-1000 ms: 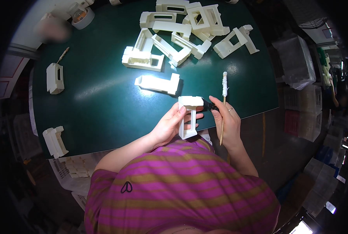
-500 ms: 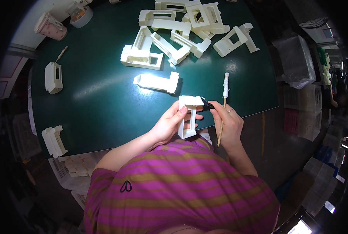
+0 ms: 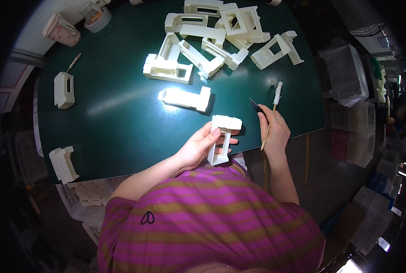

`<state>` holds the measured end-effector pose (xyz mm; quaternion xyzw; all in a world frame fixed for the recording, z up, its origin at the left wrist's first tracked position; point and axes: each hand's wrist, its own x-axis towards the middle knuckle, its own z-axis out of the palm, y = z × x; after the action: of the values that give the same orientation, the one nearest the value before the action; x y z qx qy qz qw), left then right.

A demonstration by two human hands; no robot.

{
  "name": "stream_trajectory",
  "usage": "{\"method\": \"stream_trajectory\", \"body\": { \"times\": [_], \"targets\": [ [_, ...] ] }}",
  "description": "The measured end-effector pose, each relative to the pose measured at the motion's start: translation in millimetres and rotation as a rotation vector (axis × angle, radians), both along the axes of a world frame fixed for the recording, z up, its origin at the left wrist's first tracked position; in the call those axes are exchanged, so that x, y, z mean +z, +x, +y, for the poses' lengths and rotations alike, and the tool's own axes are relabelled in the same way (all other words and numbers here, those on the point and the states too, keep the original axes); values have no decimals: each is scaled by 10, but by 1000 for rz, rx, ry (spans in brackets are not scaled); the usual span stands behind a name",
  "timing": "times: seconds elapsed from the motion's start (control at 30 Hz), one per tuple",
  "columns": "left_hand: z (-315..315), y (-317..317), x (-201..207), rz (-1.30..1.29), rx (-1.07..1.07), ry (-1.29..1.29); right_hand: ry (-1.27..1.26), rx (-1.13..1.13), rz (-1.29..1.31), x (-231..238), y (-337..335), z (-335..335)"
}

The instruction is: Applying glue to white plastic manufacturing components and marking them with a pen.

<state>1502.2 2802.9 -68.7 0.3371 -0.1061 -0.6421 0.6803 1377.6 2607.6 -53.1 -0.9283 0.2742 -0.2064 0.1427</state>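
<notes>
My left hand (image 3: pixel 197 144) is closed on a white plastic frame part (image 3: pixel 226 122) with a long rectangular opening, held upright at the table's front edge. Some of its fingers show through and behind the opening. My right hand (image 3: pixel 275 131) is to the right, apart from the part. It grips a craft knife (image 3: pixel 256 106) with a dark handle, its thin blade pointing up and left. In the same hand is a thin wooden stick (image 3: pixel 276 98) whose upper end is wrapped in white. Just beyond my left hand, a similar white part (image 3: pixel 184 99) lies on the table under bright light.
Several white parts (image 3: pixel 203 57) lie heaped at the far middle of the green table (image 3: pixel 116 132). Two more parts (image 3: pixel 64 91) stand along the left edge. A pink cup (image 3: pixel 62 31) is at the far left. Below the left edge sits a white crate (image 3: pixel 78 207).
My right hand has moved right and away from the part, carrying the knife and stick; the blade no longer meets the part's upper end. My left hand keeps its hold.
</notes>
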Motion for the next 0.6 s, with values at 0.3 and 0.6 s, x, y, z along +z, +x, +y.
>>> {"method": "stream_trajectory", "body": {
  "times": [0.3,0.6],
  "targets": [
    [198,23,107,-49,203,-94,211,358,-495,234,166,147],
    [507,-21,58,-34,479,-80,225,650,-519,143,459,681]
  ]
}}
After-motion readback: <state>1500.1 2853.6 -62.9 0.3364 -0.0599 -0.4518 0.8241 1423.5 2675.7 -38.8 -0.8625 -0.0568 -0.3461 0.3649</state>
